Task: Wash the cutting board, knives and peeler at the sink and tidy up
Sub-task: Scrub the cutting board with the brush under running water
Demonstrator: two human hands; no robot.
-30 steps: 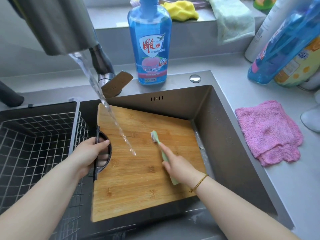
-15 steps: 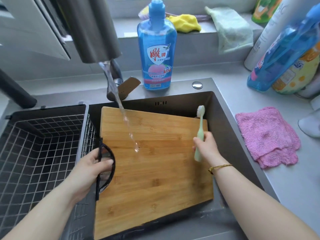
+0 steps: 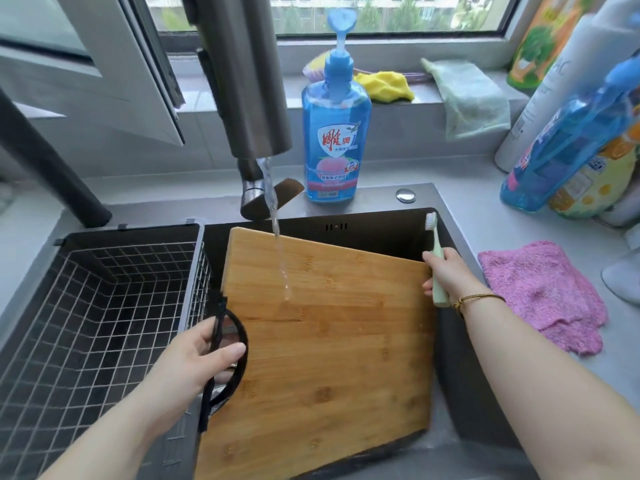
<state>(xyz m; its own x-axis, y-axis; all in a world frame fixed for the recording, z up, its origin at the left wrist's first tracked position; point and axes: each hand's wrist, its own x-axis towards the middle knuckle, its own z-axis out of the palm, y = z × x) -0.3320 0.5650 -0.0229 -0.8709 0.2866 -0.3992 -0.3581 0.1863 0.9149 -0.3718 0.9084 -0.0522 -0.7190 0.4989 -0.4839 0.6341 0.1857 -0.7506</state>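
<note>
A bamboo cutting board point(image 3: 329, 341) lies tilted in the dark sink point(image 3: 460, 393). A thin stream of water from the faucet point(image 3: 249, 98) lands on its upper middle. My left hand point(image 3: 194, 362) grips the board's black handle loop point(image 3: 239, 344) at its left edge, thumb on top. My right hand point(image 3: 446, 275) holds a pale green toothbrush point(image 3: 435, 251) upright at the board's right edge, bristles pointing up near the sink's back right corner. No knife or peeler is in view.
A wire drying basket point(image 3: 97, 306) fills the sink's left side. A blue dish soap bottle point(image 3: 334, 133) stands behind the sink. A pink cloth point(image 3: 543, 292) lies on the counter to the right, with refill bags point(image 3: 571, 150) behind it. Cloths sit on the windowsill.
My right hand lifted the toothbrush off the board's middle and carried it to the right edge, bristles now up. The board's far end has come up higher. My view tilted upward.
</note>
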